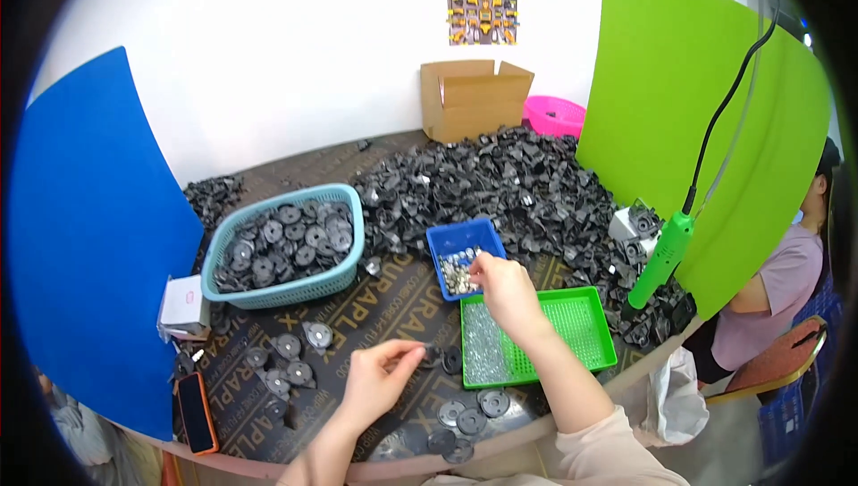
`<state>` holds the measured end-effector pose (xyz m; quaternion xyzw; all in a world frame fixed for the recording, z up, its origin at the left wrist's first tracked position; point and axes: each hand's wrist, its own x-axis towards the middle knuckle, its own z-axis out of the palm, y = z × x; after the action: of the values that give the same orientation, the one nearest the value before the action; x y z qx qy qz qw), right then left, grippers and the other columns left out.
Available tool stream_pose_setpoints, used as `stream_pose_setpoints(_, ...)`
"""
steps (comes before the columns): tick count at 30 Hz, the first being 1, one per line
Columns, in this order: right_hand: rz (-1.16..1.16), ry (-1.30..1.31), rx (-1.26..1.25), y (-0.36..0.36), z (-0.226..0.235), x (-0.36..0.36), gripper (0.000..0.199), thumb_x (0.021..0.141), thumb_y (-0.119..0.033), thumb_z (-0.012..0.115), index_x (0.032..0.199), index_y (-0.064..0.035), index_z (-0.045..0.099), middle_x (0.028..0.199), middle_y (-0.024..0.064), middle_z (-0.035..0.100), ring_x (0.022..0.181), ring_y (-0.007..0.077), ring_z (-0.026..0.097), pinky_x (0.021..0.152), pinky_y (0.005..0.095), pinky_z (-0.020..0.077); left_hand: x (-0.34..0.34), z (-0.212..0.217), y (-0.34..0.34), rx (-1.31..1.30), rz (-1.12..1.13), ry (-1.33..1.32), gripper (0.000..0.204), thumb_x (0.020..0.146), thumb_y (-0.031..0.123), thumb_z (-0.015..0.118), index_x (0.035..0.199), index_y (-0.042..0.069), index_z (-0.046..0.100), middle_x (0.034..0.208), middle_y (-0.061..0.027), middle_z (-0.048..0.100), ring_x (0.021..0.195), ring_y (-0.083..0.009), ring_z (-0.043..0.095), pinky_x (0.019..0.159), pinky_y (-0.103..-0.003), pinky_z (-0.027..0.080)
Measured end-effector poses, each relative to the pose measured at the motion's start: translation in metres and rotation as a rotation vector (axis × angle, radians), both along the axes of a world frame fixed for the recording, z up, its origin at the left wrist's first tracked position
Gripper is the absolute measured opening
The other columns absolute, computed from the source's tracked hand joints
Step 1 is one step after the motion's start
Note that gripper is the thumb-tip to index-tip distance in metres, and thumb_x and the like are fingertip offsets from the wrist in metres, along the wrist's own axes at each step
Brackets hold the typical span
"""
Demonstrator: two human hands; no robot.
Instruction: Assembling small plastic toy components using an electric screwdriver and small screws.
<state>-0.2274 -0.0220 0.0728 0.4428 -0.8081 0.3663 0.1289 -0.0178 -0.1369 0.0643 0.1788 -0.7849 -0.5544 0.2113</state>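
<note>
— Discs first: how many look done, going by the green tray (597, 336) as the marker?

— Far left of it, the teal basket (284, 254) is nearly full of round black discs. Just left of the tray, loose discs (290, 356) lie on the mat, and the left hand (380, 381) pinches a small black part (431, 352), fingers narrow.

— And the right hand (502, 288)?

— Just above the tray, fingertips closed over the blue bin (465, 255) of small metal bits; whether it grips one I cannot tell.

— What's left?

— Plenty, I'd judge. Behind the tray the black heap (500, 184) is huge. Right of it hangs a green power tool (663, 255), unused.
</note>
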Motion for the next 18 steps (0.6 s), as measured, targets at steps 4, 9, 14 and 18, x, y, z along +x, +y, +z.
stream_pose_setpoints(4,0.000,-0.001,0.053,-0.002,0.003,0.005,0.011,0.082,-0.001,0.063,0.087,-0.0002,0.053,0.078,0.0176,0.065,0.076,0.0350,0.065,0.066,0.0425,0.0508,-0.003,-0.010,-0.013,0.438,-0.051,0.008,0.018,0.092,0.013,0.064,0.099,-0.003,0.065,0.085,-0.0062,0.069,0.078,-0.0114,0.066,0.067,-0.023,0.053)
stream_pose_setpoints(9,-0.012,0.024,0.078,-0.004,0.004,0.005,0.014,0.085,-0.007,0.062,0.088,-0.0019,0.050,0.080,0.0171,0.064,0.078,0.0370,0.063,0.066,0.0450,0.0490,-0.004,0.000,-0.018,0.632,-0.096,-0.039,0.021,0.095,0.019,0.059,0.103,0.000,0.059,0.095,-0.0091,0.068,0.082,-0.0253,0.071,0.068,-0.026,0.055)
stream_pose_setpoints(14,-0.034,0.060,0.095,-0.003,-0.007,-0.001,0.010,0.086,-0.004,0.058,0.093,-0.0025,0.052,0.082,0.0176,0.065,0.080,0.0373,0.063,0.068,0.0457,0.0495,-0.002,0.000,-0.018,0.755,-0.112,-0.038,0.021,0.095,0.021,0.059,0.103,0.002,0.058,0.100,-0.0113,0.067,0.084,-0.0292,0.071,0.070,-0.029,0.056)
stream_pose_setpoints(18,-0.047,0.058,0.087,-0.004,-0.007,0.000,0.011,0.085,-0.001,0.057,0.096,-0.0027,0.055,0.083,0.0171,0.067,0.080,0.0351,0.066,0.068,0.0442,0.0515,-0.003,-0.005,-0.020,0.870,-0.089,-0.009,0.019,0.095,0.020,0.057,0.103,0.003,0.056,0.099,-0.0127,0.068,0.088,-0.0318,0.070,0.069,-0.030,0.057)
